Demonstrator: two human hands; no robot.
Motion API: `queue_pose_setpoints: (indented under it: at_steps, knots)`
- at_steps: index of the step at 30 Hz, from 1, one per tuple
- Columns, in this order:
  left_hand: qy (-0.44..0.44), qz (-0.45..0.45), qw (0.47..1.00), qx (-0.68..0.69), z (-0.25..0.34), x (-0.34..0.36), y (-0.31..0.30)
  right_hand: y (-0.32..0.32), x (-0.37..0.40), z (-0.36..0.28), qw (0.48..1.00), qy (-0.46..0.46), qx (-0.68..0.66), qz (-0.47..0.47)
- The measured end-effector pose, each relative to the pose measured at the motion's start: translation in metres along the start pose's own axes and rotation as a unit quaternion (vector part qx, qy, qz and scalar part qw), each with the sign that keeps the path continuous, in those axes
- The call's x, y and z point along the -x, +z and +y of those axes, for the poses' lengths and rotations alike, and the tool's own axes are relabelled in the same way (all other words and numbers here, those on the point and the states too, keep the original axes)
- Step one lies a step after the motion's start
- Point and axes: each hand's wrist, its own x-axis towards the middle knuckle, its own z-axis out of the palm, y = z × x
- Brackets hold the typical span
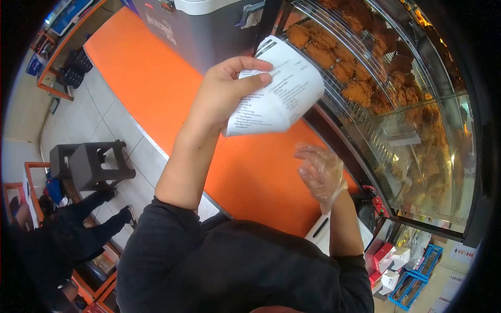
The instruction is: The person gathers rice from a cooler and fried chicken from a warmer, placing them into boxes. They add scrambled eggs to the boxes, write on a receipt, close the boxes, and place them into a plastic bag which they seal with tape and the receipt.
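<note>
A long printed paper (284, 96) is pinched between the thumb and fingers of my left hand (237, 83), which is bare. The paper curves over, and its printed lines face the camera. My right hand (321, 175) wears a clear plastic glove and is held over the orange counter (255, 182), below the paper and near the display case. Its fingers are loosely bent and apart, with nothing in them.
A glass display case (407, 151) with fried food (360, 94) on racks stands at the right. A grey cooler box (203, 31) sits on the counter. Dark stools (99, 161) and a seated person (78, 235) are at the left. Boxes (383, 258) lie at lower right.
</note>
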Motion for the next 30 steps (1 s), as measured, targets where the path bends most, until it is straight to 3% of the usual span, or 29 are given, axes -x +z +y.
queue_pose_setpoints:
  at_steps: [4,7,12,14,16,18,21,23,25,28,30]
  knots:
    - [0.008,0.006,0.999,-0.047,0.000,0.002,-0.004,-0.004,-0.005,0.003,0.994,0.002,0.093,-0.057]
    - [0.007,0.006,0.996,-0.090,-0.026,0.007,-0.025,-0.025,-0.021,0.009,0.975,-0.015,0.223,-0.007]
    - [0.028,0.038,0.999,-0.027,-0.034,0.018,-0.048,-0.078,-0.095,-0.032,0.925,-0.071,0.322,0.191]
    - [0.040,0.035,0.998,-0.031,-0.029,0.020,-0.054,-0.103,-0.143,-0.045,0.903,0.057,0.365,0.218]
    - [0.050,0.039,0.996,-0.066,-0.023,0.025,-0.057,-0.116,-0.189,-0.010,0.824,0.147,0.432,0.336]
    - [0.038,0.054,0.991,-0.117,-0.028,0.032,-0.064,-0.148,-0.215,-0.038,0.839,0.345,0.394,0.147]
    - [-0.004,0.081,0.988,-0.132,-0.054,0.045,-0.084,-0.158,-0.235,-0.005,0.856,0.317,0.366,0.179]
    - [-0.058,0.106,0.986,-0.116,-0.076,0.056,-0.103,-0.162,-0.240,-0.011,0.821,0.310,0.467,0.111]
    - [-0.095,0.128,0.983,-0.091,-0.099,0.068,-0.122,-0.150,-0.231,-0.012,0.841,0.291,0.405,0.209]
    - [-0.127,0.141,0.979,-0.070,-0.111,0.079,-0.126,-0.147,-0.231,0.002,0.856,0.217,0.388,0.265]
    - [-0.124,0.135,0.981,-0.066,-0.112,0.078,-0.122,-0.153,-0.235,-0.006,0.868,0.302,0.346,0.189]
